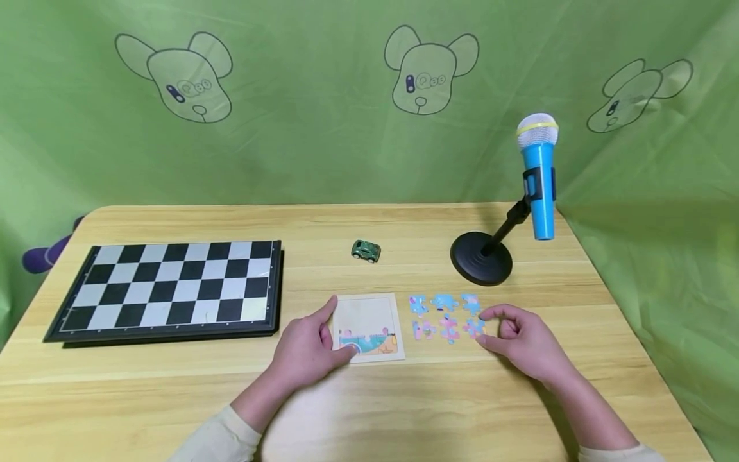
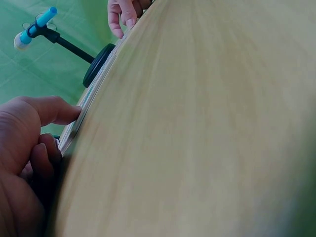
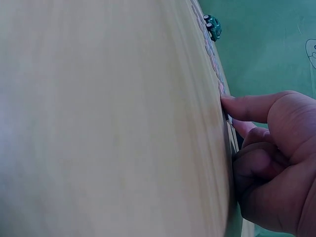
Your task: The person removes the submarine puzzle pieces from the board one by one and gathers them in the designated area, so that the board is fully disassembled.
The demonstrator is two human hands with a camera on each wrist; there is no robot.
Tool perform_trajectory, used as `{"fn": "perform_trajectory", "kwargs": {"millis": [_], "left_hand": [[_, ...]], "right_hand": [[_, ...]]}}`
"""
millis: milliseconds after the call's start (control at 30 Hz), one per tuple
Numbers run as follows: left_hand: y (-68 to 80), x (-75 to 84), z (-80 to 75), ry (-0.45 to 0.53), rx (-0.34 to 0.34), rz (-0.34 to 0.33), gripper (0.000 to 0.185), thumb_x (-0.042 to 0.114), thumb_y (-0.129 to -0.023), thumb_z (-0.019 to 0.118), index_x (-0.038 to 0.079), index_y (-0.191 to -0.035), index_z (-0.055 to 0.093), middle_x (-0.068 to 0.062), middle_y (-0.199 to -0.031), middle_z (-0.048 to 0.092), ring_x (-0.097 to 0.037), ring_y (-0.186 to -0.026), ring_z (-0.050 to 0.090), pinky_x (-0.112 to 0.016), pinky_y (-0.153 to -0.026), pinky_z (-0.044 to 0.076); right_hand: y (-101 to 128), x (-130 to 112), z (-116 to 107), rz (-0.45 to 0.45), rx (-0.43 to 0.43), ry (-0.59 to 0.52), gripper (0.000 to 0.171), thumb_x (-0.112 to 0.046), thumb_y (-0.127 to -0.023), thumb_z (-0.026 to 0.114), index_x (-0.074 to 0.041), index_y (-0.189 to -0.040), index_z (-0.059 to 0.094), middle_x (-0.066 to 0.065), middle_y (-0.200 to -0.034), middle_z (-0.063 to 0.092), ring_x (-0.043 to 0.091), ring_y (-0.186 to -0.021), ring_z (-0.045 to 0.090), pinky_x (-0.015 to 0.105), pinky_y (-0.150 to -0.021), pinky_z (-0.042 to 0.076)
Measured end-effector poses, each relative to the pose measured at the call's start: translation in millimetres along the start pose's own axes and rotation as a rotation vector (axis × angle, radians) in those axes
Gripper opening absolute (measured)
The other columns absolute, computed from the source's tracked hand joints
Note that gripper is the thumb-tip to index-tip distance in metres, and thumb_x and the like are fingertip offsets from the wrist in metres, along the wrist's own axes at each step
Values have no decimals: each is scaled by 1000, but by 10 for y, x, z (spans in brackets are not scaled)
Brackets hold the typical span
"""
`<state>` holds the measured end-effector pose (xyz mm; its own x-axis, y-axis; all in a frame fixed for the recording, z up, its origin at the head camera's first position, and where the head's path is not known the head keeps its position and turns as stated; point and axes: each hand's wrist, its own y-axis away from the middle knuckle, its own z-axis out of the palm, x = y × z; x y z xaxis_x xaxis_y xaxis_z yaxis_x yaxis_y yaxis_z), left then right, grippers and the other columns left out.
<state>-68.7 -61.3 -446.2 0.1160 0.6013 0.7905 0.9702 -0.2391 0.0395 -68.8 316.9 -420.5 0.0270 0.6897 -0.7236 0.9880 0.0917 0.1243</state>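
Observation:
A square puzzle board [image 1: 364,314] lies on the table with its bottom row filled by picture pieces and its upper part bare. My left hand [image 1: 308,350] holds it at the left side, index finger by the top left corner and thumb on the lower edge. To its right, loose jigsaw pieces lie in two rows, among them a blue piece [image 1: 444,302] and a pink piece [image 1: 448,328]. The thumb and index finger of my right hand [image 1: 522,340] pinch the lower right jigsaw piece [image 1: 475,328], which lies flat among the others.
A folded black-and-white chessboard [image 1: 179,282] takes up the left side of the table. Behind the puzzle board stands a small green toy car [image 1: 366,251]. At the back right, a blue toy microphone [image 1: 541,186] leans on a stand with a round black base [image 1: 470,256].

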Motion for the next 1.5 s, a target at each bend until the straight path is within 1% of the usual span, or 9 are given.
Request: {"fn": "perform_trajectory", "kwargs": {"millis": [100, 233, 400, 533, 800, 967, 1067, 1233, 1500], "left_hand": [[4, 3, -3, -1, 2, -1, 92, 31, -75, 87, -1, -149, 43, 9, -58, 50, -9, -47, 44, -29, -45, 35], [9, -3, -22, 3, -13, 2, 94, 31, -74, 87, -1, -150, 41, 9, -58, 50, -8, -47, 45, -29, -46, 36], [18, -22, -87, 50, -80, 41, 102, 26, -69, 91, 0, -152, 37, 8, -62, 53, -9, -52, 48, -29, -54, 44], [15, -49, -121, 86, -128, 72, 106, 20, -67, 92, -3, -152, 35, 7, -65, 55, -9, -56, 51, -29, -59, 47], [4, -88, -104, 71, -135, 74, 99, 21, -70, 91, -3, -151, 38, 7, -65, 54, -9, -54, 51, -28, -55, 45], [-2, -89, -99, 64, -136, 81, 98, 21, -71, 90, -2, -151, 38, 8, -64, 54, -9, -54, 51, -28, -55, 45], [-7, -89, -100, 62, -135, 86, 97, 22, -71, 90, -1, -151, 40, 8, -63, 54, -9, -53, 50, -28, -54, 45], [-8, -95, -88, 52, -131, 98, 96, 23, -70, 91, -2, -149, 42, 8, -62, 53, -8, -52, 49, -28, -52, 44], [0, -84, -94, 64, -129, 92, 95, 23, -71, 90, -3, -148, 43, 8, -61, 54, -8, -50, 50, -27, -49, 43]], "right_hand": [[2, -16, 39, -21, 17, -27, 36, -17, -84, 83, -3, -112, 66, -1, -64, 28, 12, -56, 30, 25, -69, 37], [-10, -114, 146, -68, 45, -80, 34, -14, -84, 83, -4, -111, 66, 0, -63, 28, 12, -55, 30, 23, -68, 39], [-51, -325, 304, -135, 47, -143, 30, -12, -83, 83, -7, -108, 68, 0, -61, 28, 12, -54, 29, 24, -67, 42], [-79, -482, 436, -173, 27, -170, 29, -11, -82, 84, -8, -106, 69, -2, -60, 28, 11, -54, 30, 25, -76, 45], [-174, -779, 721, -257, -68, -241, 30, -4, -82, 81, -7, -109, 67, -4, -61, 30, 10, -55, 31, 30, -81, 46], [-230, -910, 881, -266, -126, -244, 32, -6, -83, 81, -11, -111, 68, -6, -61, 31, 9, -55, 31, 31, -75, 44], [-264, -969, 982, -264, -161, -236, 33, -6, -83, 81, -12, -112, 68, -6, -60, 31, 9, -55, 31, 31, -74, 44], [-306, -1048, 1126, -258, -231, -198, 37, -2, -82, 79, -12, -115, 67, -7, -60, 32, 8, -54, 30, 31, -77, 44], [-359, -1157, 1217, -257, -337, -136, 41, -1, -82, 75, -12, -121, 64, -8, -58, 34, 7, -52, 31, 29, -70, 43]]}}
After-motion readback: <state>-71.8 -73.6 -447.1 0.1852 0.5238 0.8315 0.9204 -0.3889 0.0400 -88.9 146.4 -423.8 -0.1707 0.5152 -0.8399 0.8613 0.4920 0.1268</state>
